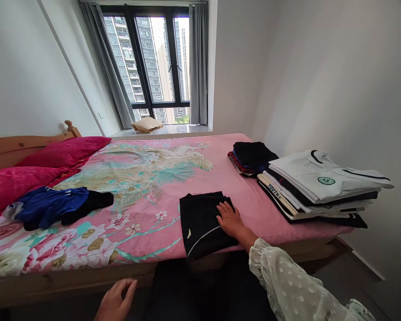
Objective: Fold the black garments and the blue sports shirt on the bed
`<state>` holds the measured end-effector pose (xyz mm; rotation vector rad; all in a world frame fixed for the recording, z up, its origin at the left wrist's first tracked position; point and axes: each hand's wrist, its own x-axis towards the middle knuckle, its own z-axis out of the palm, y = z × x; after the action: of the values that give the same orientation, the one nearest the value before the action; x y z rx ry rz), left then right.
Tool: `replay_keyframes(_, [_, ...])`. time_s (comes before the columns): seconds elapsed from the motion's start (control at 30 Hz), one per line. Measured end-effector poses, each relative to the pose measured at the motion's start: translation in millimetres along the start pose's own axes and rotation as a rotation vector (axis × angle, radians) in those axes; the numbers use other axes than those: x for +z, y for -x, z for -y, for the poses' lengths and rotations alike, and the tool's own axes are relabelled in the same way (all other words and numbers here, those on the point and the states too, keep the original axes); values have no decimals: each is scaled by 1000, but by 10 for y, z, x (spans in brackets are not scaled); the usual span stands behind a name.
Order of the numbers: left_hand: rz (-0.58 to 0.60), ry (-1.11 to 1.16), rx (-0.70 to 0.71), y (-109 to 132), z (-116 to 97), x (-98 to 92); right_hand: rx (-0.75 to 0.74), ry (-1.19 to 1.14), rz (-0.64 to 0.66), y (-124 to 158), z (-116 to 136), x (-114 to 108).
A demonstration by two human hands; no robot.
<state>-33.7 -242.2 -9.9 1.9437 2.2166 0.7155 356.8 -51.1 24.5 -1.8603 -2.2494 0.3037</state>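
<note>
My right hand (pixel 231 219) lies flat, fingers stretched out, on the right side of a folded black garment (pixel 200 225) with a thin white stripe. That garment sits at the near edge of the bed with the pink floral cover (pixel 147 178). My left hand (pixel 116 301) hangs low in front of the wooden bed frame, fingers loosely extended, holding nothing.
A stack of folded shirts (pixel 321 189) with a white one on top lies at the bed's right end, with a smaller dark pile (pixel 252 157) behind it. Unfolded blue and black clothes (pixel 58 206) lie at the left near magenta pillows (pixel 36 165). A window (pixel 153 62) stands behind.
</note>
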Motion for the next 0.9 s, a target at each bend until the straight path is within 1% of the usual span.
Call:
replay_keyframes(0.03, [-40,44,-40,-95,-154,-45,4,-2,-10,-5,31,-27])
replay_keyframes(0.07, [-57,92,-30,-215,-363,-76,5,-3,-25,-7,80,-58])
replay_keyframes(0.13, [-6,146,94,-494,-860,-68,-13,-5,-63,5,242,-120])
replay_keyframes(0.2, [55,153,195,-763,-1324,51,-68,-7,-96,51,467,-158])
replay_keyframes(0.23, [81,141,223,-873,-1505,147,-116,-12,-101,85,585,-161])
replay_keyframes(0.27, [104,123,240,-960,-1645,257,-178,-27,-98,122,690,-153])
replay_keyframes(0.3, [122,106,243,-1020,-1741,373,-254,-48,-83,157,770,-137])
replay_keyframes(0.37, [157,73,232,-1065,-1817,581,-429,-83,-14,195,815,-101])
replay_keyframes(0.4, [180,47,229,-1058,-1811,660,-501,-82,37,189,769,-92])
replay_keyframes(0.43, [205,12,231,-1039,-1787,717,-528,-60,85,163,679,-93])
replay_keyframes(0.47, [230,-31,236,-1015,-1753,754,-501,-22,123,117,553,-108])
replay_keyframes(0.53, [272,-117,249,-969,-1682,777,-345,54,143,-19,246,-173])
replay_keyframes(0.6, [296,-159,246,-947,-1633,762,-193,88,114,-160,-30,-258])
replay_keyframes(0.67, [320,-155,237,-954,-1614,737,-137,93,79,-241,-177,-323])
replay_keyframes(0.73, [327,-128,214,-996,-1623,711,-146,85,21,-230,-174,-345])
replay_keyframes(0.8, [296,-95,197,-1086,-1667,686,-214,60,-45,-150,-63,-327])
replay_keyframes(0.83, [271,-78,208,-1153,-1703,676,-265,43,-64,-101,11,-311])
replay_keyframes(0.9, [229,-55,276,-1339,-1799,669,-365,12,-55,-22,155,-283])
